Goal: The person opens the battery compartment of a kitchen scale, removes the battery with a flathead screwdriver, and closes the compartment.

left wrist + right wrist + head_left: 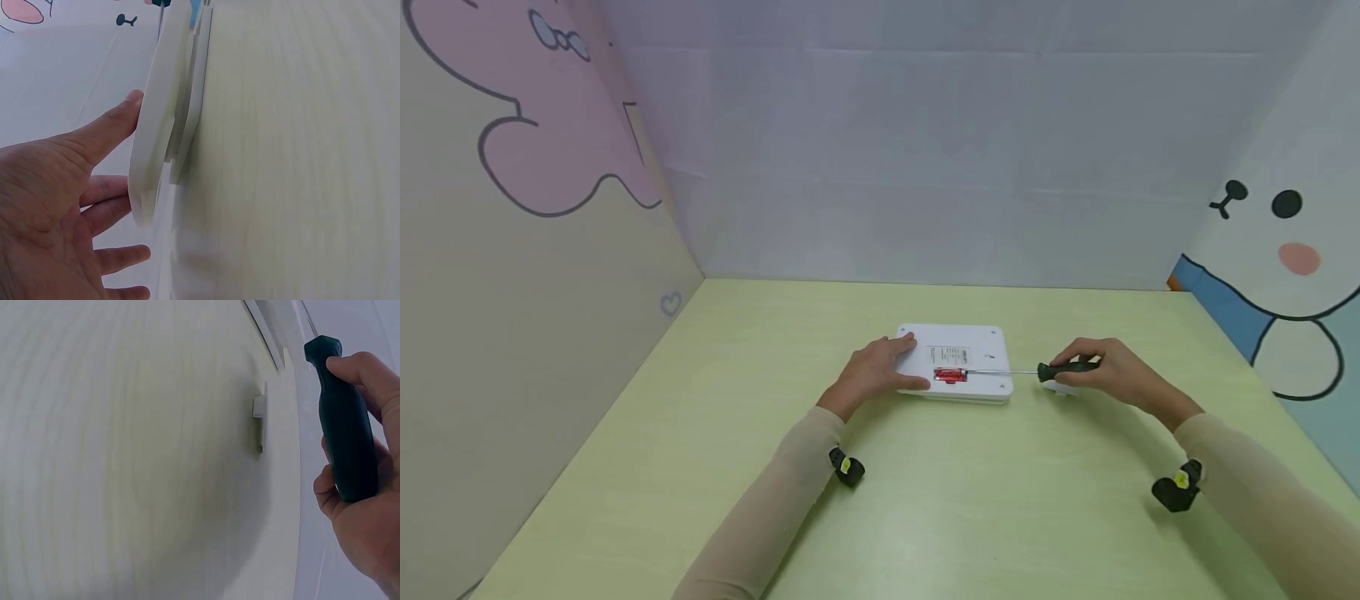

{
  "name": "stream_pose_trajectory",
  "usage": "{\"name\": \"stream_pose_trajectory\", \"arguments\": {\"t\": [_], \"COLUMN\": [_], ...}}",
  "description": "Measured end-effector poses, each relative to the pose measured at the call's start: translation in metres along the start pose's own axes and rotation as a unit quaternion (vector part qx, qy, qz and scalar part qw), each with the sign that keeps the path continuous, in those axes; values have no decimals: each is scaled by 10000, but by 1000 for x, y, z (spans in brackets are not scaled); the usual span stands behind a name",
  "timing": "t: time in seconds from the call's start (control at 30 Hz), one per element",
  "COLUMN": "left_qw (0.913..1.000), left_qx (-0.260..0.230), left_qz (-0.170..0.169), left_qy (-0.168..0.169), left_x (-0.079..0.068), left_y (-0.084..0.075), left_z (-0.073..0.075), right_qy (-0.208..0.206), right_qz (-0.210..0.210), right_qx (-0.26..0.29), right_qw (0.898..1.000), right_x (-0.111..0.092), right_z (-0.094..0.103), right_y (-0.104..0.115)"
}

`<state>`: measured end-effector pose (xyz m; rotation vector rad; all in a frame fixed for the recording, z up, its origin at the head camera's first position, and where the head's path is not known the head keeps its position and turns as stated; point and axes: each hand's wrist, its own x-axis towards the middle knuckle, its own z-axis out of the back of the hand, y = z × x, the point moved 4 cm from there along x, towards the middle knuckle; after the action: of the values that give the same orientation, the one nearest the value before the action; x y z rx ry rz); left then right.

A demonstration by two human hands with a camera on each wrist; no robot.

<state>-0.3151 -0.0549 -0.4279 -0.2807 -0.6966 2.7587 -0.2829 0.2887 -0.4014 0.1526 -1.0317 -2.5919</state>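
Note:
A white kitchen scale (988,354) lies on the table with its labelled underside up. Its small battery slot holds red batteries (951,375). My left hand (872,371) rests on the scale's left side, thumb near the front edge; in the left wrist view its ring and little fingers stretch out free. From the right, my right hand (1108,367) grips the dark green handle of a screwdriver (347,425), fingers curled round it. The metal shaft runs level across the scale, and its tip reaches the batteries. Beneath the handle lies a small white cover (264,419).
The pale yellow-green table (925,508) meets a plain whitish back wall (925,167). Cartoon figures decorate the left panel (565,250) and the right panel (1322,333). Both sleeves carry a small black wrist camera.

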Motion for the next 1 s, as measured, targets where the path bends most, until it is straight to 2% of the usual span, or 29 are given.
{"name": "stream_pose_trajectory", "arguments": {"t": [0.27, 0.57, 0.87, 1.0], "left_qw": [10000, 10000, 9998, 9998], "left_qx": [-70, -84, 24, 51], "left_qz": [-7, -16, -156, -186], "left_qy": [-49, -36, -92, -76], "left_x": [-1, -1, -2, -2], "left_y": [-2, -1, 1, 0], "left_z": [2, 2, 2, 2], "right_qy": [-59, -21, -112, -107], "right_qz": [-209, -542, -459, -376], "right_qx": [371, 417, 499, 350], "right_qw": [9991, 9977, 9976, 9986], "right_x": [-6, -8, -11, -13], "right_z": [-4, -10, -15, -12], "right_y": [-6, -11, -10, -6]}}
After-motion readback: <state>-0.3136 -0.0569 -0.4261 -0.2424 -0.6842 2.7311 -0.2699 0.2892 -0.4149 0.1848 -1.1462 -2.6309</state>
